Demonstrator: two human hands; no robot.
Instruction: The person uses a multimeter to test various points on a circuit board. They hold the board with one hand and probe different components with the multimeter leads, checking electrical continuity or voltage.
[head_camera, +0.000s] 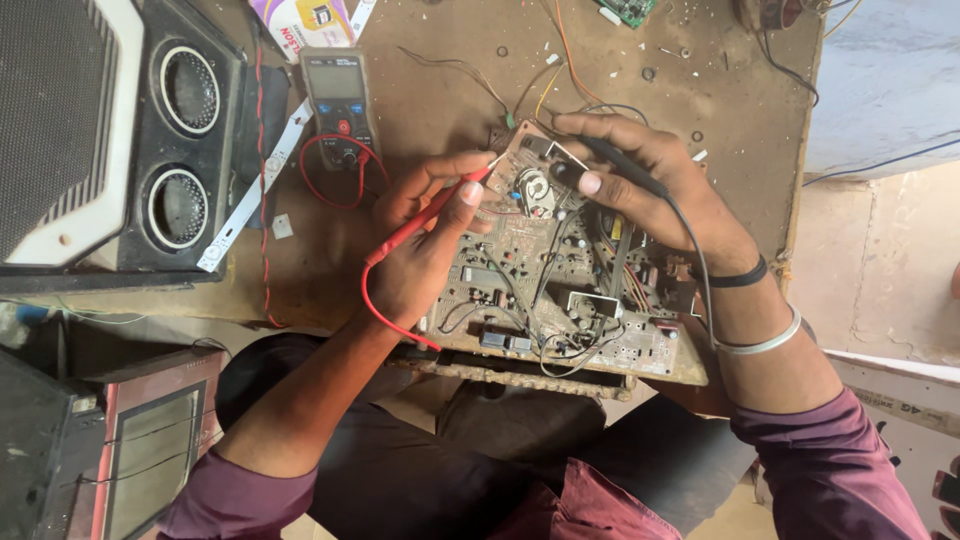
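A large dusty circuit board (560, 290) lies at the near edge of a brown workbench (450, 90), partly over my lap. My left hand (425, 235) pinches a red test probe (425, 215), its tip touching the board's upper left area. My right hand (650, 175) grips a black test probe (620, 165), its tip pressed near a round part at the top of the board. Red and black leads trail from the probes. A dark multimeter (340, 105) with a screen and dial lies on the bench to the left of my left hand.
A black speaker box (150, 130) with two round grilles stands at the left. A white LED strip (255, 185) leans beside it. Loose wires, small screws and a green board (628, 10) lie at the bench's back. Another appliance (110, 450) sits low left. A pale wall is right.
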